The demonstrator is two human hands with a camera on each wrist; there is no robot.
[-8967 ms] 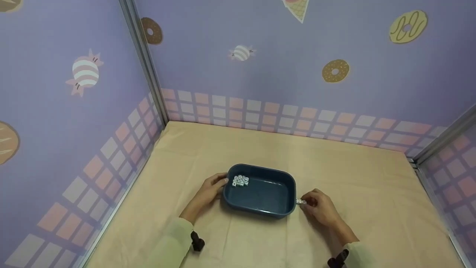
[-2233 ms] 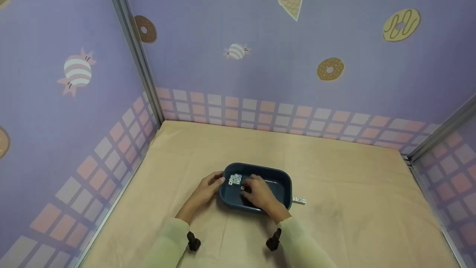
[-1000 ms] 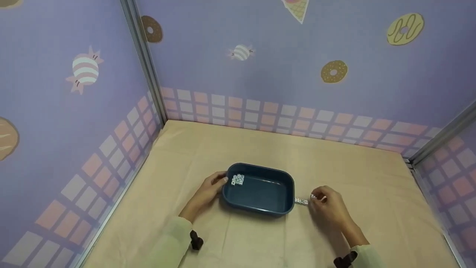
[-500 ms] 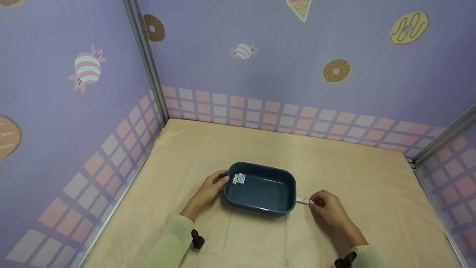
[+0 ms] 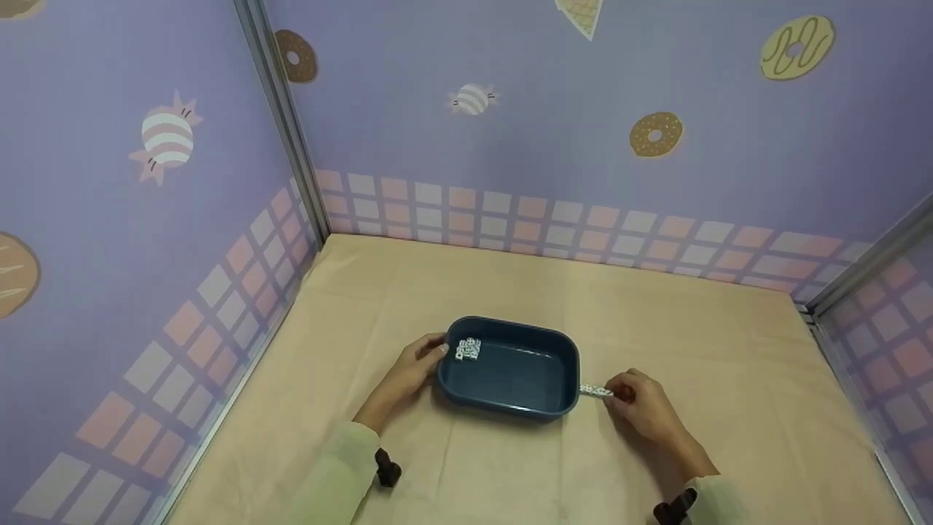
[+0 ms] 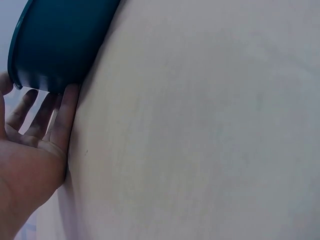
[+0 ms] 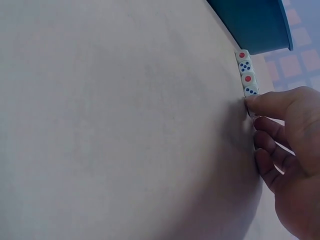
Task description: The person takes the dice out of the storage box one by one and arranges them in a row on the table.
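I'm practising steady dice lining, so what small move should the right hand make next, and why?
Probably ease the right hand gently off the row of dice: the dice that show already line up, the fingertips are at the row's outer end where a nudge could skew it, and a cluster of dice lies in the blue tray.

Since earlier, a longer dice row [image 5: 596, 391] outside the blue tray [image 5: 521, 375], a smaller dice cluster [image 5: 469, 349] inside.

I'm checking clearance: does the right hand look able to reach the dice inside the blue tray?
Probably yes, once the right hand leaves the dice row outside: the blue tray is uncovered, nothing blocking the dice inside.
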